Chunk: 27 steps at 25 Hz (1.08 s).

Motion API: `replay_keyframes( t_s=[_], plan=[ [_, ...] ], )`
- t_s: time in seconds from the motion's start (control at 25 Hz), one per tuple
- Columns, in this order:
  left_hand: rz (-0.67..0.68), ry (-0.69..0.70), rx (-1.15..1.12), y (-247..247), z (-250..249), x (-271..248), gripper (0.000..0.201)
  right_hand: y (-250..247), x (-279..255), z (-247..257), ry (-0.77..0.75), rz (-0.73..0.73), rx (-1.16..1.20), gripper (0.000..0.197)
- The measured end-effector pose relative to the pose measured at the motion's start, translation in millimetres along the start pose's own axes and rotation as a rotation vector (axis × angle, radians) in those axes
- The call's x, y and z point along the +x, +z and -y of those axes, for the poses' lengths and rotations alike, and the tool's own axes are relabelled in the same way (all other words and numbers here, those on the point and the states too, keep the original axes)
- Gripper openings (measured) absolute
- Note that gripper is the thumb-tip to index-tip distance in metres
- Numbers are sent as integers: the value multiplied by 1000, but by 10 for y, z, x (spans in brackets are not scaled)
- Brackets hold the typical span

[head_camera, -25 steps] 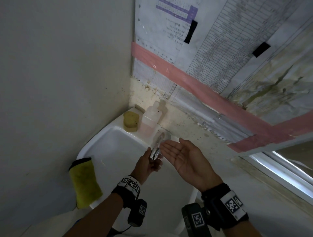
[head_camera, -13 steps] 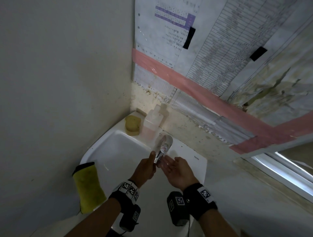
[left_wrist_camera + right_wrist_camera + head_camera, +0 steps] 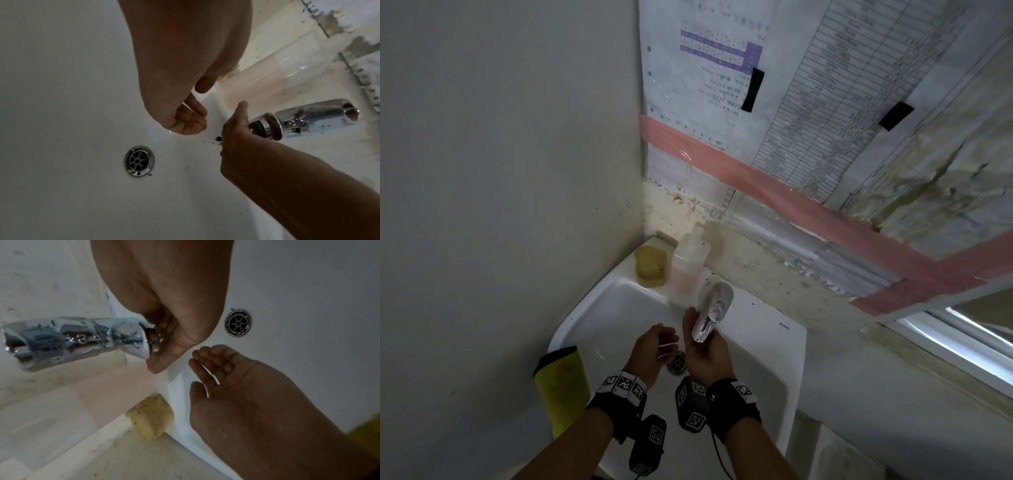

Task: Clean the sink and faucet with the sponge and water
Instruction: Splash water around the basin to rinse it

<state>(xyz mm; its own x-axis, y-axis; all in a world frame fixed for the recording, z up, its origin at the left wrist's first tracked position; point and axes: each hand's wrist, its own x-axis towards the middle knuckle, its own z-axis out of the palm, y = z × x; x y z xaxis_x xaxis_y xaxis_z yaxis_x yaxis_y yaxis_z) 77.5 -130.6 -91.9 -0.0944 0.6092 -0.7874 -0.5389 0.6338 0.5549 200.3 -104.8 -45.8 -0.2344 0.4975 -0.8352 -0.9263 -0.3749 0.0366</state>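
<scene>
A white sink [image 3: 602, 308] with a chrome faucet [image 3: 714, 310] sits in the wall corner. A yellow sponge [image 3: 650, 265] lies on the sink's back left ledge, with neither hand on it; its edge [image 3: 152, 417] shows in the right wrist view. My right hand [image 3: 703, 356] is cupped palm up directly beneath the spout [image 3: 153, 340], holding nothing. Just left of it, my left hand [image 3: 655, 344] hovers over the basin, palm up, fingers [image 3: 211, 356] relaxed and empty. The drain [image 3: 139, 160] lies below both hands. Wet glints show on the left fingers.
A translucent soap bottle [image 3: 688, 267] with pinkish liquid stands between sponge and faucet. A yellow-green cloth [image 3: 561, 387] hangs over the sink's left rim. Walls close in at left and back, with taped papers [image 3: 791, 102] above. A window [image 3: 962, 342] is at right.
My right hand swung in from the faucet's right side to under the spout. My left hand let go of the spout tip and drew left. The view pulled back.
</scene>
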Motion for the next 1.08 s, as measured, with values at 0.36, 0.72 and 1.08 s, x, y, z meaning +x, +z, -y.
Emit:
replay_keyframes(
  t_s=[0.36,0.72,1.08],
  plan=[
    [161,-130,-191,132,91,-41,44,2,-167,-63,128,76,94,42],
    [259,-176,-294,292,42,-112,38,-256,-549,362,23,43,-360,44],
    [334,-227,-328,429,159,-92,34,445,-1502,727,-97,68,-502,40]
  ],
)
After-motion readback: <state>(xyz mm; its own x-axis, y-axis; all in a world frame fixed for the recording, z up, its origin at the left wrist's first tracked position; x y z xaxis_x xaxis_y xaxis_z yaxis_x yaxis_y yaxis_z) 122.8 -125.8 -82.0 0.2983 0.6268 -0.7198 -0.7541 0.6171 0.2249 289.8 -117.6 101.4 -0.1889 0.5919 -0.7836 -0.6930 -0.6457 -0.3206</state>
